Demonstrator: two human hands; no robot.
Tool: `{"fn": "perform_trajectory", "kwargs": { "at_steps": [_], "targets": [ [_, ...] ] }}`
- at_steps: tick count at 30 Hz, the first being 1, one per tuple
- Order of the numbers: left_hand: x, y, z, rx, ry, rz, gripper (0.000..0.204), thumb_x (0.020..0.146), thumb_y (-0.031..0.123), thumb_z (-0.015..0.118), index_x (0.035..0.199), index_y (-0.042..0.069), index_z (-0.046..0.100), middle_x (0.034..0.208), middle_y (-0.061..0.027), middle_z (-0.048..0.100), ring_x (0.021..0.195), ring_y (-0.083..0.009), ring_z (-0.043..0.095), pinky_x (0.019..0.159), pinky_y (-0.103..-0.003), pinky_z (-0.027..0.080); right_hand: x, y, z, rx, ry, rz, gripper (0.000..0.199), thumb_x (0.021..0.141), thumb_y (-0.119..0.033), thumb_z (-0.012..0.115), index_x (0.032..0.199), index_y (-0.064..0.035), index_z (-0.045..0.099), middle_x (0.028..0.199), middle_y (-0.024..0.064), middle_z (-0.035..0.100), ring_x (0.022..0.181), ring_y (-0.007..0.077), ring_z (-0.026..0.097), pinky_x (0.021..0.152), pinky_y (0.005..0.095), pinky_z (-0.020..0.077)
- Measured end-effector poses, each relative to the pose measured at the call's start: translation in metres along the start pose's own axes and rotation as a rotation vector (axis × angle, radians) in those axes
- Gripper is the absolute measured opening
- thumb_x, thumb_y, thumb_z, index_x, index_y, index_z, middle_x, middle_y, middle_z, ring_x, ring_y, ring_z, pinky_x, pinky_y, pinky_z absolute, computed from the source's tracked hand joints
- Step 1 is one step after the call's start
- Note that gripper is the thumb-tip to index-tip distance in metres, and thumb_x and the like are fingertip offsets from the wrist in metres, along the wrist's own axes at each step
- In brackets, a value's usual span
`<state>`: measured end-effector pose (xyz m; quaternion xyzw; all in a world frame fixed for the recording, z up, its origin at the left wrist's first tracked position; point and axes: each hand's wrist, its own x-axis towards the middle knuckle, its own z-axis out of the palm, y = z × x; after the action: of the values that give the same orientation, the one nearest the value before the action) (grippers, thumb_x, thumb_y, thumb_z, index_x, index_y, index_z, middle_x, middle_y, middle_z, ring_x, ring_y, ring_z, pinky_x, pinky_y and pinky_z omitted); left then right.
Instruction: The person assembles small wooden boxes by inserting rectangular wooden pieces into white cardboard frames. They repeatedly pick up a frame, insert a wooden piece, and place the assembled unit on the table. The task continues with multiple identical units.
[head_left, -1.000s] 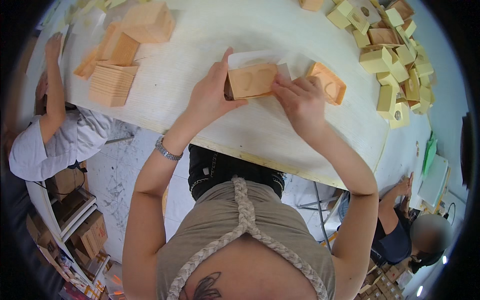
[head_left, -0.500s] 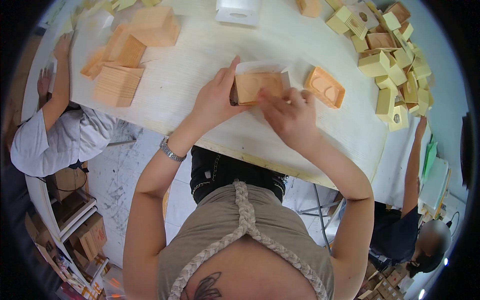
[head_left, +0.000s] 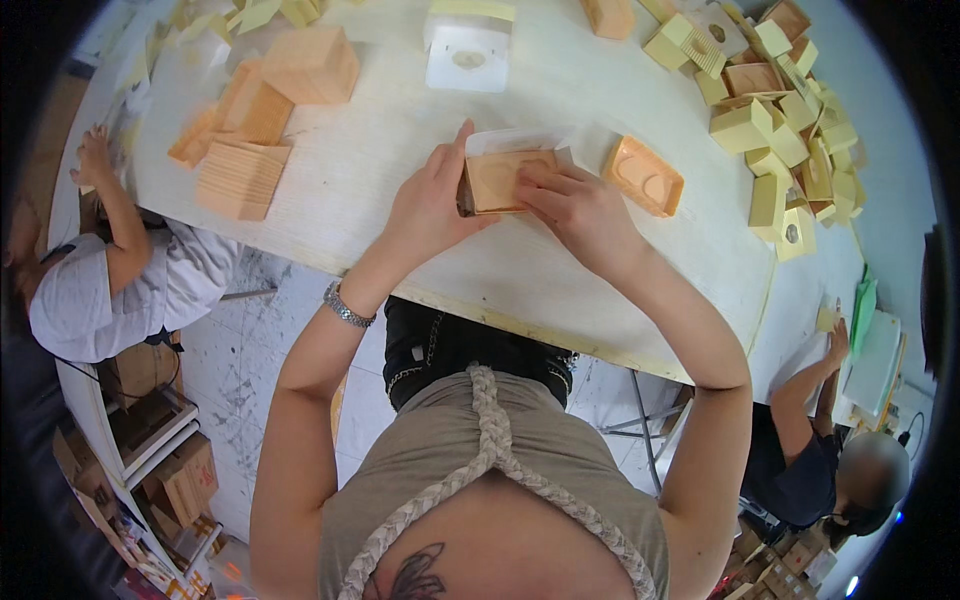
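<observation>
My left hand (head_left: 428, 198) is closed round the left side of a small box (head_left: 515, 140) with a raised white flap, thumb along its near edge. A tan insert (head_left: 490, 182) with rounded recesses fills the box. My right hand (head_left: 588, 210) has its fingers drawn together over the right half of the insert; whatever they pinch is hidden. Just right of that hand lies an orange wood-grain tray (head_left: 645, 178) with round recesses.
Wood-grain boxes and sleeves (head_left: 312, 66) stand to the left. An opened white box (head_left: 467, 58) lies at the far middle. Pale yellow boxes (head_left: 747, 128) are heaped at the right. One person (head_left: 120, 285) works at the left, another (head_left: 800, 450) at the right.
My right fingers have closed together over the insert. The far white box now lies nearer and shows more of itself. The co-workers' arms have shifted.
</observation>
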<state>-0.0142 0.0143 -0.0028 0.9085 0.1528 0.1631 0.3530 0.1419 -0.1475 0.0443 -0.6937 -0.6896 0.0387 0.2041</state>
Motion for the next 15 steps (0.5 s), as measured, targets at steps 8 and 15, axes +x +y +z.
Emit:
{"fn": "perform_trajectory", "kwargs": {
  "at_steps": [8,15],
  "targets": [
    [0.001,-0.003,-0.001,0.015,0.047,0.068,0.113,0.063,0.025,0.088,0.152,0.006,0.022,0.113,-0.0149,0.055,0.096,-0.0318,0.061,0.075,-0.037,0.054,0.016,0.002,-0.004,-0.258,-0.150,-0.247,0.027,0.076,-0.007,0.064,0.102,-0.0025,0.069,0.117,0.0077,0.066,0.096,0.0233,0.063,0.077,0.0325,0.0573],
    [0.000,-0.008,0.003,0.010,0.054,0.088,0.111,0.065,0.023,0.086,0.152,0.003,0.021,0.112,-0.0159,0.056,0.097,-0.0337,0.061,0.076,-0.038,0.053,0.007,-0.011,-0.002,-0.231,-0.221,-0.165,0.035,0.076,-0.013,0.065,0.109,-0.0020,0.068,0.121,0.0078,0.063,0.102,0.0242,0.057,0.086,0.0339,0.0508]
  ]
}}
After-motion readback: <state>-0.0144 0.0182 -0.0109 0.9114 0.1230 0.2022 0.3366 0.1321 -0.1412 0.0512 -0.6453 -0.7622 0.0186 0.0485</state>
